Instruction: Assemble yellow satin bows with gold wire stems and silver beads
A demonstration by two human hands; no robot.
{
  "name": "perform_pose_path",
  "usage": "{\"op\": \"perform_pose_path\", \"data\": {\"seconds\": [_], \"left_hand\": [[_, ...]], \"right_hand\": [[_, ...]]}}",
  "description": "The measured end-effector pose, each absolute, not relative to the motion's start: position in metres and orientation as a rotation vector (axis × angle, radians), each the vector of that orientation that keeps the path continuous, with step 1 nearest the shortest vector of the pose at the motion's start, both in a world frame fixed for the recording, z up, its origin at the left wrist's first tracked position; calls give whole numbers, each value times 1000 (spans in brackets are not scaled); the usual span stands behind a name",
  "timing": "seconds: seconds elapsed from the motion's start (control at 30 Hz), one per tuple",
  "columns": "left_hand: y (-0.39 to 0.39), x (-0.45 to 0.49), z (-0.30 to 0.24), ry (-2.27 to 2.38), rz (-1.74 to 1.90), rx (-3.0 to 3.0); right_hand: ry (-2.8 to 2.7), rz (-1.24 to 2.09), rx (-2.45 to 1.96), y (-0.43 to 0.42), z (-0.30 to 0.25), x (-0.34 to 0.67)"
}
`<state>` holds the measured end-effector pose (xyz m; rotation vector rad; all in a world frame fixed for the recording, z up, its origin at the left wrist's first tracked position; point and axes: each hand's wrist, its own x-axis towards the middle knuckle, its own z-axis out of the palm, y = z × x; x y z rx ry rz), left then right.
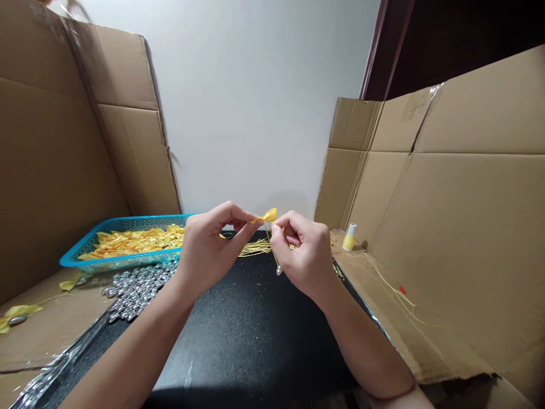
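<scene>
A small yellow ribbon bow is held up in front of me, above the black tabletop. My left hand pinches one side of the bow between thumb and index finger. Close by on the right, the fingers of my right hand are closed at a thin yellow cord, just under the bow. A silvery bead hangs at the cord's lower end. Behind the hands lies a bundle of thin yellow cords. My fingers partly hide the bow's middle.
At the left stands a blue basket of yellow bows, with a heap of silver beads in front. A small bottle with yellow contents stands at the right. Cardboard walls enclose both sides. Loose bow pieces lie far left.
</scene>
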<state>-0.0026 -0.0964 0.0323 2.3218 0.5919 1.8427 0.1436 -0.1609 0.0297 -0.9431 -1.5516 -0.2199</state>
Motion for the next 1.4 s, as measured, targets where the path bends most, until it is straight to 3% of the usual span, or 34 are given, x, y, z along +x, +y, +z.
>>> {"op": "perform_pose_path", "data": {"seconds": [0.97, 1.4], "left_hand": [[-97, -3, 34, 598, 1911, 2476], [-77, 2, 25, 89, 2135, 2543]], "right_hand": [[-1590, -249, -996, -159, 29, 145], [-1617, -284, -975, -152, 24, 145]]}}
